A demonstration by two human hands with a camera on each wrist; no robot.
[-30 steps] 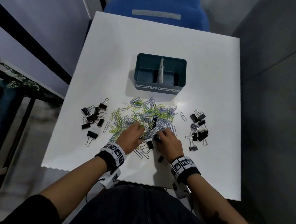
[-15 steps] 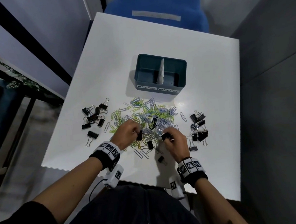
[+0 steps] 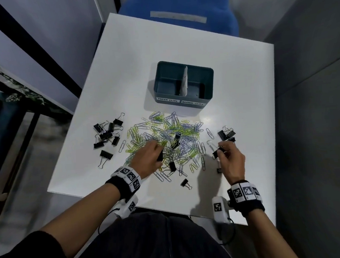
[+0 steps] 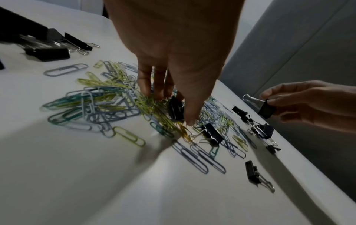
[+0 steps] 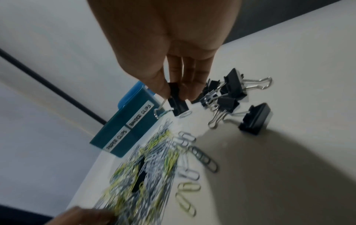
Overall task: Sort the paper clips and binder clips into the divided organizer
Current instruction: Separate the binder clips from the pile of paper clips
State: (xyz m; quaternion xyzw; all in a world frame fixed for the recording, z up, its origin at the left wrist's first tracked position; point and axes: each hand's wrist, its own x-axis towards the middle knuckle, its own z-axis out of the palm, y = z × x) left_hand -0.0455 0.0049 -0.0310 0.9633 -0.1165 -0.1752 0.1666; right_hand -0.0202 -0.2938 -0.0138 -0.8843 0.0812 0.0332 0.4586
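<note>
A teal divided organizer (image 3: 207, 95) stands mid-table, labelled for paper clips on the left and binder clips on the right. In front of it lies a heap of green and blue paper clips (image 3: 165, 133) with a few black binder clips mixed in. My left hand (image 3: 159, 152) hovers over the heap's near left part and pinches a black binder clip (image 4: 175, 109) between thumb and fingers. My right hand (image 3: 221, 148) is raised to the right of the heap and pinches another black binder clip (image 5: 177, 103) by its body.
One group of black binder clips (image 3: 106, 133) lies to the left of the heap, another group (image 3: 226, 134) to the right by my right hand. A lone binder clip (image 3: 185, 183) sits near the front edge. A blue chair (image 3: 179, 9) stands behind the table.
My right hand has lifted a binder clip out of the heap and carried it right, toward the right-hand group. My left hand has picked a binder clip from the heap and drawn back slightly.
</note>
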